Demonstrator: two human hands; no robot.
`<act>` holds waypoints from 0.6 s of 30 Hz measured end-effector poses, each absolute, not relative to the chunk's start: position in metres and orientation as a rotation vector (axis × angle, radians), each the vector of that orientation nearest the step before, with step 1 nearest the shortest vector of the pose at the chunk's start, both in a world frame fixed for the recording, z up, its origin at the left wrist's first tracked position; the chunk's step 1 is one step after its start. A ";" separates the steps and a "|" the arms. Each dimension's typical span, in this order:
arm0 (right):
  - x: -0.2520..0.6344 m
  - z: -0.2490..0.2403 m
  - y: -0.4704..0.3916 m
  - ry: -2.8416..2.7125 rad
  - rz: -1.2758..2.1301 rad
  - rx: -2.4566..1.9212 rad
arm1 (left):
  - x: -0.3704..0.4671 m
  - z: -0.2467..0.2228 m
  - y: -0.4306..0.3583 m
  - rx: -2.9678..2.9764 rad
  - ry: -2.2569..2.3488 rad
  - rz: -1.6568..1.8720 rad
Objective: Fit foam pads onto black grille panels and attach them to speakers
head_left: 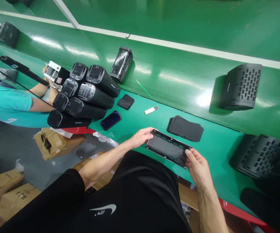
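Between my two hands is a black rectangular panel, held tilted above the near edge of the green bench. My left hand pinches its left end, thumb on top. At the right end my right hand grips the panel the same way; the fingers underneath are partly hidden. Small fastening points show along the panel's rim. Just beyond it lies a stack of thin black sheets. Farther left are a smaller pile of black pieces, a white-handled cutter and a phone.
Several black speaker-like housings are stacked at left, beside a co-worker's arm. One housing and a perforated one stand on the green line behind. More perforated shells sit at right. Cardboard boxes lie on the floor.
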State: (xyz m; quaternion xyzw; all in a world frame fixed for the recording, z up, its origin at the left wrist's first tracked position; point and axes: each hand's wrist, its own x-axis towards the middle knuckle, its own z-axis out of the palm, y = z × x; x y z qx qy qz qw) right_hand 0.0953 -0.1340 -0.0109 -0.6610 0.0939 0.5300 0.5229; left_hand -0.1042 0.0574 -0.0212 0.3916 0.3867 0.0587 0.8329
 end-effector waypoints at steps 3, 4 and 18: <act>0.096 -0.009 -0.134 0.263 1.269 -1.588 | -0.107 -0.026 0.058 0.767 0.789 0.108; 0.096 -0.009 -0.135 0.268 1.270 -1.591 | -0.108 -0.028 0.058 0.771 0.779 0.103; 0.100 -0.022 -0.143 0.204 1.252 -1.547 | -0.110 -0.024 0.063 0.948 0.718 0.068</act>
